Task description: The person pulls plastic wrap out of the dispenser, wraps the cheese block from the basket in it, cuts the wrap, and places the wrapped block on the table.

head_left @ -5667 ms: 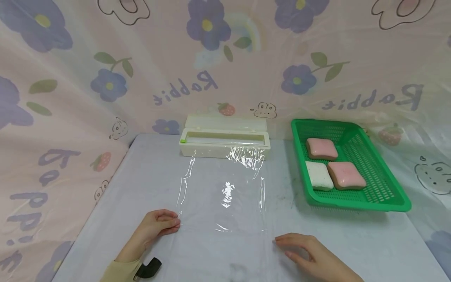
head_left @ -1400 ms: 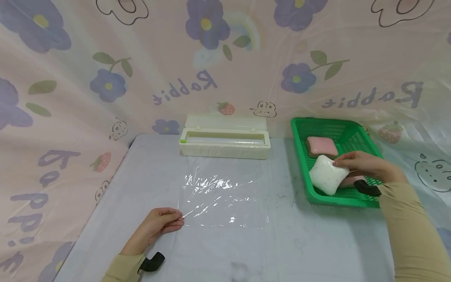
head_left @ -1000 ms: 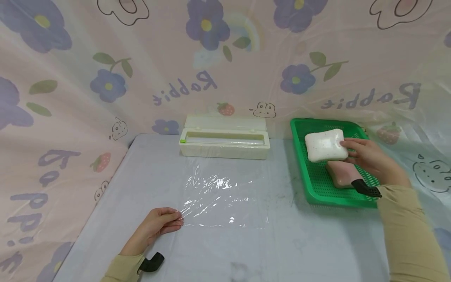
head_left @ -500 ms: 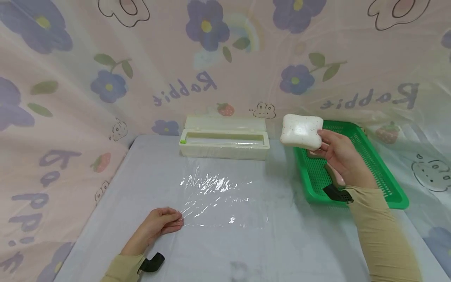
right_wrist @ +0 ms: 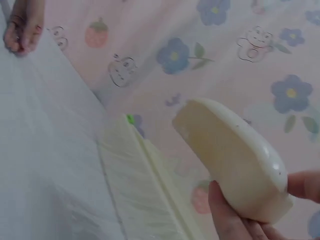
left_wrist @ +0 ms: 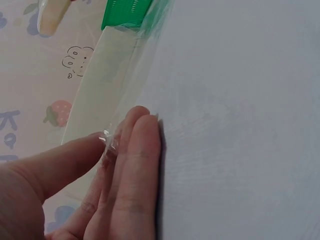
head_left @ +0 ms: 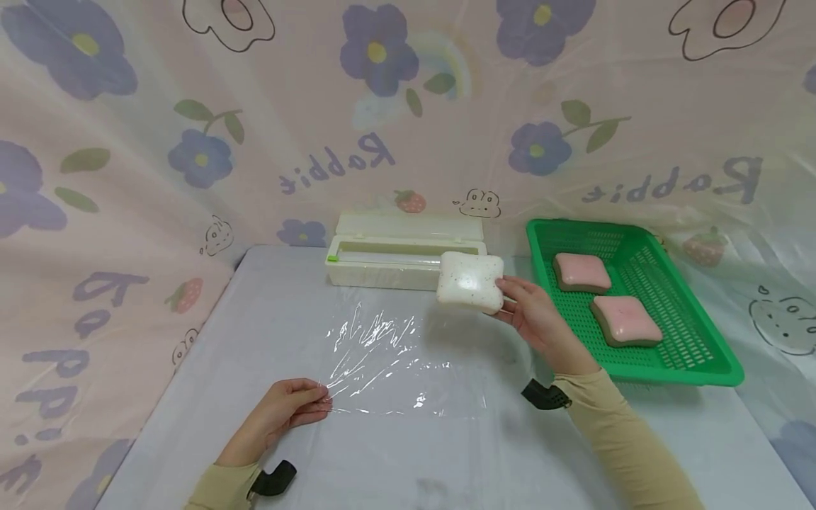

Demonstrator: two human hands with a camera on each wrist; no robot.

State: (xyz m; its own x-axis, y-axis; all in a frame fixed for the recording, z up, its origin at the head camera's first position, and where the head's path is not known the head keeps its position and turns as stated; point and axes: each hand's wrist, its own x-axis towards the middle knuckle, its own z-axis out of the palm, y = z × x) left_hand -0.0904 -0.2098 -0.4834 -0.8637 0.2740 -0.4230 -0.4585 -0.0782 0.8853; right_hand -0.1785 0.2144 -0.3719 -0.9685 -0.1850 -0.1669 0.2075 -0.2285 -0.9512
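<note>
A sheet of clear cling film (head_left: 401,375) stretches over the table from the cream dispenser box (head_left: 370,275). My left hand (head_left: 277,414) pinches its near left corner between thumb and fingers; bunched film (left_wrist: 110,142) shows there in the left wrist view. With the fingers and thumb of my right hand (head_left: 542,322) I grip a white, speckled, square bread-like piece (head_left: 470,280) by its right edge. It hangs above the table, overlapping the box's right end in the head view. The right wrist view shows the cream side and underside of the bread-like piece (right_wrist: 230,150).
On the right stands a green perforated basket (head_left: 663,375). Inside lie two pink-topped square bread-like pieces, one farther back (head_left: 581,273) and one nearer (head_left: 627,320). The dispenser's lid (head_left: 408,227) is raised against the patterned cloth wall (head_left: 446,106).
My right hand has taken the white bread-like piece out of the basket and carried it left to above the film's far right part. My left hand keeps its pinch at the corner.
</note>
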